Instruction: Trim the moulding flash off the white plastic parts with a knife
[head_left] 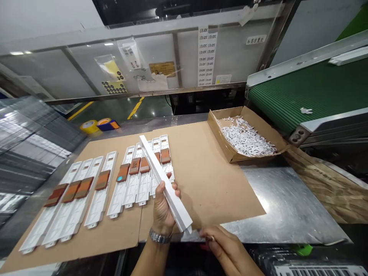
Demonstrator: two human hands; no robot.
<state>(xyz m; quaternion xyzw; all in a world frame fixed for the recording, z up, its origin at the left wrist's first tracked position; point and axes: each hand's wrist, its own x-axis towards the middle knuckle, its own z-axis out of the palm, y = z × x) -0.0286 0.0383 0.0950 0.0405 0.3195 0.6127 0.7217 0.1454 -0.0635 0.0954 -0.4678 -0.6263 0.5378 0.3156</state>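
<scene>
I can't read anything clearly: the small sign point(255, 40) has blurred Chinese characters, and the paper strip point(207, 55) repeats tiny print.

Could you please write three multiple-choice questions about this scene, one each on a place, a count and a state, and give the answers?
1. Where is the cardboard box of white pieces?
A) Under the left hand
B) On the tan cardboard sheet, beside the green conveyor belt
C) On top of the rolls of tape

2. How many brown-padded white carriers lie in the group farther left in view?
A) Two
B) Six
C) Four

3. What is the left hand doing?
A) Gripping a long white strip
B) Lying flat on the metal surface
C) Holding a roll of tape

Answers: 1 B, the box sits by the belt. 2 C, four pads show there. 3 A, the fingers wrap the strip.
</scene>
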